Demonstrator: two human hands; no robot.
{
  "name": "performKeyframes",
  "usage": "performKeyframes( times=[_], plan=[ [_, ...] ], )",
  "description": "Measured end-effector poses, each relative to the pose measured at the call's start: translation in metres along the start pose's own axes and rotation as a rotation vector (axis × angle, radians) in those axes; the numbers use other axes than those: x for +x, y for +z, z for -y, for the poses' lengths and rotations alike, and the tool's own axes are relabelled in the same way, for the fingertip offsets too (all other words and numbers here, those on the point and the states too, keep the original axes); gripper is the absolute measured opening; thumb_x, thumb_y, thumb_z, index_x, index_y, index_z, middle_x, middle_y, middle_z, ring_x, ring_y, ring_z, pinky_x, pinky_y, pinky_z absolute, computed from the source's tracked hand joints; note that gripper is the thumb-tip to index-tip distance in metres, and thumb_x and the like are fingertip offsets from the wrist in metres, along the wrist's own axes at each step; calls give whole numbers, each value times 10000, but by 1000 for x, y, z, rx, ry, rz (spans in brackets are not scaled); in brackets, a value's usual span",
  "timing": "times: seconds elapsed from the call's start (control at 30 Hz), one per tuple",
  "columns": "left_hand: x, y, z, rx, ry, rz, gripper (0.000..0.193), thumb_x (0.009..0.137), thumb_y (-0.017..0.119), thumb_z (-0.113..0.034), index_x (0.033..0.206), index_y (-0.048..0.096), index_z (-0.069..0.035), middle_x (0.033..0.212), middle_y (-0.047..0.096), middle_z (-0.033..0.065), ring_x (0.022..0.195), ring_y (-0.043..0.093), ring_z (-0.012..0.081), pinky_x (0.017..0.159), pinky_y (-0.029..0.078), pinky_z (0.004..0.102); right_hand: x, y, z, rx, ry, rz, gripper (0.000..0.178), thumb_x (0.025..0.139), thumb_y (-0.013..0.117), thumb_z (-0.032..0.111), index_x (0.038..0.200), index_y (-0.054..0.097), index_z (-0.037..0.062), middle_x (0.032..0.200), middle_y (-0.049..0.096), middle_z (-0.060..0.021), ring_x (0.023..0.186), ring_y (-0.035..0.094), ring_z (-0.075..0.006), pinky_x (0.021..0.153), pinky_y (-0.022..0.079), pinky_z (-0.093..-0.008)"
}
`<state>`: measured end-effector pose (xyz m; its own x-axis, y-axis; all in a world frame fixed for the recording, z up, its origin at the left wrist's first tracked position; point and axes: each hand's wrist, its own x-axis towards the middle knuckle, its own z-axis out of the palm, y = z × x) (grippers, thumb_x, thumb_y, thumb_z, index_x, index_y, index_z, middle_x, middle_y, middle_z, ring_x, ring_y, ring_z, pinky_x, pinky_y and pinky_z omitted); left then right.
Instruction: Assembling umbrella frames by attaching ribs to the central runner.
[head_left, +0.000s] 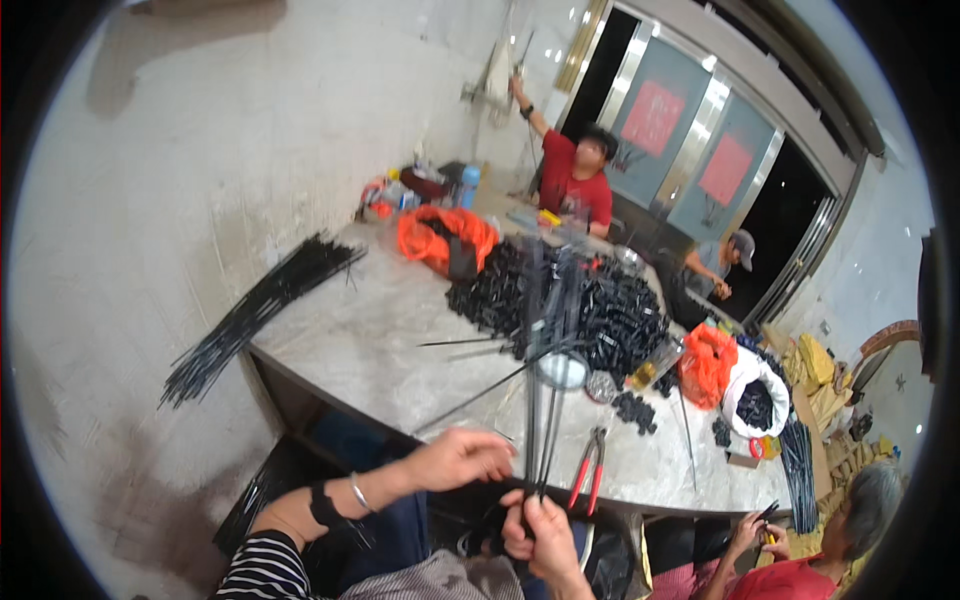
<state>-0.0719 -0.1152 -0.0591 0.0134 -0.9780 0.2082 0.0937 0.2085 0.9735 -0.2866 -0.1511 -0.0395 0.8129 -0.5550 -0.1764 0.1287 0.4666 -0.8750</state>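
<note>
My right hand (545, 530) is closed around the lower ends of several long thin black rods (548, 425), which stand upright over the table's near edge. Their upper parts are smeared by motion. Beside them on the left, my left hand (465, 457) is open, fingers extended toward the rods and apparently not holding them. Red-handled pliers (588, 475) lie on the grey table (330, 335) just right of the rods. Behind the rods sits a large heap of small black parts (610, 330). A round, pale, shiny dish (562, 371) is partly behind the rods.
A bundle of black rods (265, 310) overhangs the table's left edge. An orange bag (440, 240) lies behind; another orange bag (707, 365) and a white sack (755, 400) stand right. Co-workers are at the far side (577, 185), far right (715, 265) and near right (800, 570).
</note>
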Motion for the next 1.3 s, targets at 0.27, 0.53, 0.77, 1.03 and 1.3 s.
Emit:
performKeyframes(
  times=[0.27, 0.53, 0.77, 1.03, 1.3],
  plan=[
    [-1, 64, -3, 69, -3, -31, 257, 957, 553, -198, 856, 674, 6, 785, 666, 22, 729, 593, 72, 649, 473, 234, -45, 8, -14, -70, -35, -86, 360, 1013, 405, 314, 1107, 531, -11, 658, 463, -11, 442, 300, -48, 394, 228, -199],
    [-18, 103, -9, -229, 119, -191, 266, 980, 484, -172, 1071, 613, 42, 930, 682, 95, 787, 627, 102, 729, 524, 253, -60, 3, -23, -92, -153, -110, 328, 1013, 418, 286, 1095, 560, 1, 691, 563, -40, 442, 330, -29, 391, 250, -185],
    [-19, 105, -2, -316, 128, -480, 326, 998, 460, -273, 1007, 567, 35, 685, 610, 82, 573, 568, 117, 543, 477, 241, -62, -24, -8, -177, -564, -461, 299, 1012, 421, 271, 1019, 541, -3, 904, 662, -145, 666, 647, -162, 531, 520, -254],
    [-13, 81, 14, -400, -51, -667, 278, 989, 491, -273, 952, 578, -12, 607, 411, -36, 485, 349, 39, 436, 284, 191, -79, -73, 4, -67, -523, -467, 235, 1001, 461, 256, 1055, 545, 43, 612, 420, 23, 420, 287, -32, 365, 181, -182],
    [-10, 139, 21, -455, 26, -644, 407, 1012, 414, -345, 941, 574, 22, 495, 296, -72, 381, 250, 11, 357, 183, 198, -89, -62, 21, 35, -362, -364, 345, 1017, 390, 316, 1163, 498, 24, 641, 439, -14, 429, 298, -56, 371, 219, -205]
  ],
)
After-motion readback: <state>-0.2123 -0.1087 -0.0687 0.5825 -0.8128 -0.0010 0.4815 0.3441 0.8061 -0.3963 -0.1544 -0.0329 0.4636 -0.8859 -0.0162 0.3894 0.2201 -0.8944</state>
